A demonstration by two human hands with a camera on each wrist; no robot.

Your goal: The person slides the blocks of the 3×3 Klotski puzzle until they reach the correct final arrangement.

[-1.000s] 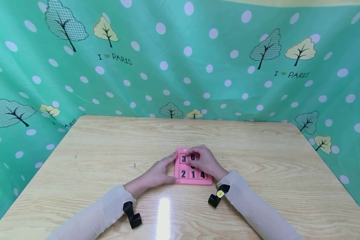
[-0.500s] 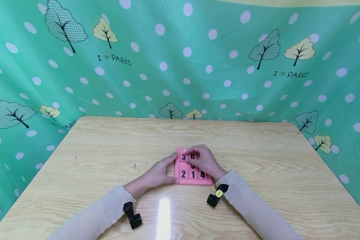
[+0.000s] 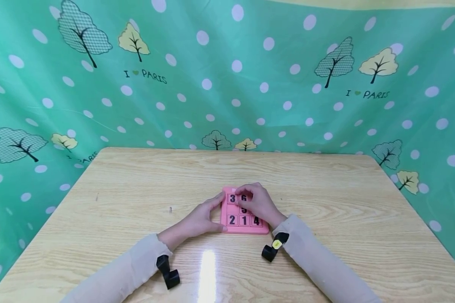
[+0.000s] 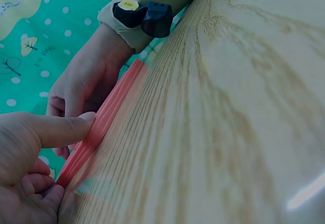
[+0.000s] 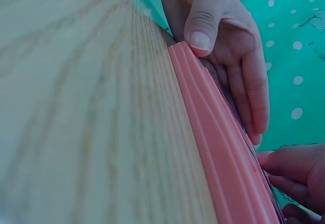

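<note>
A pink sliding number puzzle [image 3: 246, 230] lies on the table in the head view. My left hand [image 3: 201, 216] holds its left side, thumb at the near left corner and fingertips at the far left; the left wrist view shows the thumb [image 4: 71, 128] against the frame. My right hand [image 3: 259, 204] is over the upper right of the puzzle, thumb and forefinger bent and apart at the 3 tile [image 3: 232, 198] and 6 tile [image 3: 244, 198]. Below the 3 is a gap. The 2 tile [image 3: 232, 220], 1 and 4 fill the bottom row; this hand hides the right column's upper tiles.
The wooden table [image 3: 136, 181] carries a bright light reflection [image 3: 207, 269] near its front. A green dotted curtain [image 3: 227, 84] hangs behind and at both sides. Black wrist cameras [image 3: 270, 252] are strapped over the light sleeves.
The 3 tile has slid slightly away from me, up into the top row, with the gap now below it. Both hands stay almost where they were.
</note>
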